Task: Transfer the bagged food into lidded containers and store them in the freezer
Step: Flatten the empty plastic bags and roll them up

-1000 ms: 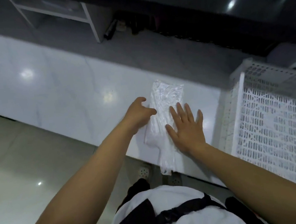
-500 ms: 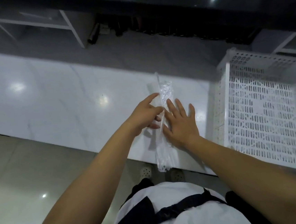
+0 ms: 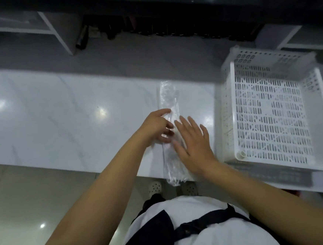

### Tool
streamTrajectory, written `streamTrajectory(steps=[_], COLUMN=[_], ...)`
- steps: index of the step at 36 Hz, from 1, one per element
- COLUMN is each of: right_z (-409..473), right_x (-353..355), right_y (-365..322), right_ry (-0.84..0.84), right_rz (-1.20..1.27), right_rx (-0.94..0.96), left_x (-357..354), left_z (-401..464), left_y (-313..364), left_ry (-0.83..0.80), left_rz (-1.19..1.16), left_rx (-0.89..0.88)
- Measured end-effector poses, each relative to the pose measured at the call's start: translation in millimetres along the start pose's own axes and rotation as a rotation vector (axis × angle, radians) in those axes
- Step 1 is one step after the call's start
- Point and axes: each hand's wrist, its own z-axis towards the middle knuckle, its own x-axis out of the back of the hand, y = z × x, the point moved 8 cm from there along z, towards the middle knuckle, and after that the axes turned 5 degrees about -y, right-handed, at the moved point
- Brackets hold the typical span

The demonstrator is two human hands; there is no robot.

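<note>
The left hand (image 3: 158,127) is set at the left edge of the bag (image 3: 171,135), its fingers curled onto the plastic in a light pinch; whether the film is truly gripped cannot be told. The right hand (image 3: 193,147) is laid open and flat on the bag's right side, fingers spread.

Against the picture of a second ago, the bag is seen narrower: it was spread wide and flat under the right palm, then stood on edge half a second ago, and is now folded over into a long strip. It is judged that an emptied bag is being flattened and folded, so the transfer of this bag's food appears done, or the bag is set aside.

The bag lies on the desk (image 3: 61,120), its near end hanging over the front edge, just left of the white crate (image 3: 270,115), which looks empty.

No food, lidded containers or freezer are in view. The bag's contents, if any, cannot be made out through the glare. The crate's right side is cut off, and dark items at the back are too dim to name.
</note>
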Motion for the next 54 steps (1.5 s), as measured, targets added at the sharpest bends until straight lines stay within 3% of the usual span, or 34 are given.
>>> streamTrajectory(steps=[3,5,9,14,26,30,32,38,42,54], right_z=[-15,-21,-26,-29,-59,-46,-32,4,-5,-58], right_x=[-29,-40,-47,-49,-46,-17,-11,-51,-72,-75], right_y=[4,10,15,14,1,-10,-14,-18,-20,-30], right_ry=[-0.202,-0.264,-0.273,-0.285,-0.311,-0.105,-0.044,-0.158,-0.142,-0.205], right_rz=[-0.218,-0.313,-0.379,-0.394,-0.243,-0.036,-0.052,-0.218,-0.316,-0.295], right_rx=[0.027,0.030,0.036,0.044,0.053,-0.038,-0.082,-0.272,-0.212,0.116], left_x=[5,11,-1,-18,-10,-10,-10,-10,-10,-10], left_z=[7,12,19,54,81,83,85,87,88,84], left_y=[9,21,56,38,51,51,52,52,51,53], left_ry=[0.008,0.080,0.197,0.171,0.295,0.315,0.306,0.288,0.293,0.268], left_rz=[0.093,0.231,0.861,1.344,1.434,1.446,1.441,1.435,1.436,1.404], left_rx=[-0.009,-0.109,-0.492,-0.515,-0.506,-0.516,-0.518,-0.535,-0.550,-0.554])
